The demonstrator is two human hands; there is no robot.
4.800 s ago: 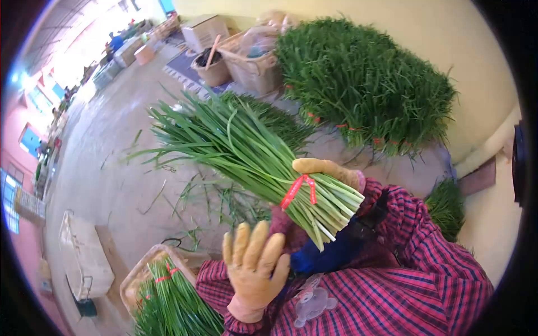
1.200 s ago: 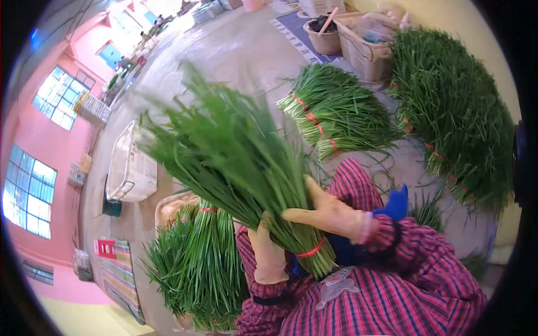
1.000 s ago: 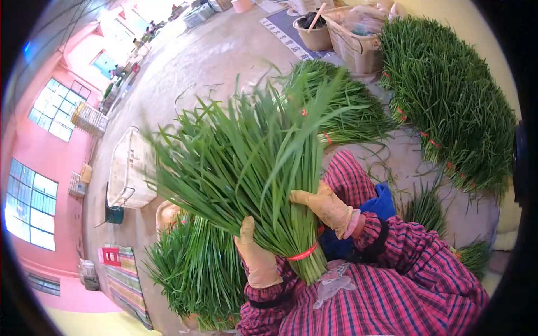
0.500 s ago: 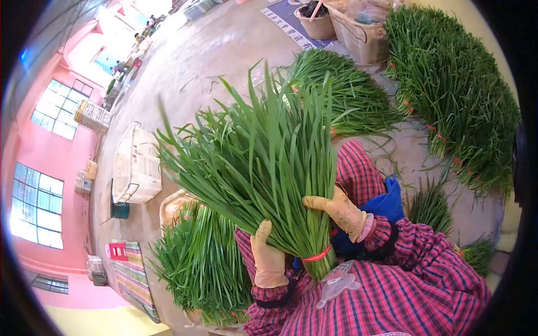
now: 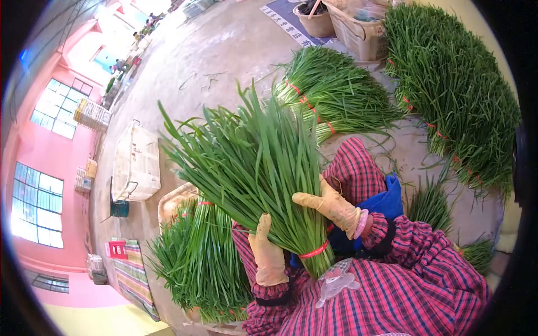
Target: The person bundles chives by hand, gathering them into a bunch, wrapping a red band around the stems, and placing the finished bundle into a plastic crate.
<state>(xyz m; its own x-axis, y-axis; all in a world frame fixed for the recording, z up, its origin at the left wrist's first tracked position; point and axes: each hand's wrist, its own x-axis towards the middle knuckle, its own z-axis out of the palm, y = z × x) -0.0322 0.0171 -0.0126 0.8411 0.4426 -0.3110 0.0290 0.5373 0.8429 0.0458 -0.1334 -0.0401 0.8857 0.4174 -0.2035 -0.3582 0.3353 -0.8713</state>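
Head view: both of my hands are on one thick bundle of long, flat green leaves [image 5: 258, 173], tied near its base with a narrow red band [image 5: 314, 250]. It's tilted in front of me over my lap, cut ends toward my pink-and-navy plaid shirt [image 5: 386, 291], leaf tips fanned out away from me. Left hand [image 5: 269, 256], in a cream rubber glove: part-closed on the left side, thumb up along the leaves, fingers hidden behind. Right hand [image 5: 335, 208], same glove: part-closed on the right side above the band, thumb laid across the front, grip behind not visible. Left of my knee: tan plastic tub [image 5: 172, 203] with red-banded green bundles [image 5: 210, 263] in and over it. Beyond that, a white rectangular plastic bin [image 5: 134, 162]. Ahead right on the grey concrete floor [image 5: 218, 53]: a low red-banded leaf pile [image 5: 344, 95], then a bigger dark green one [image 5: 454, 95] along the wall.
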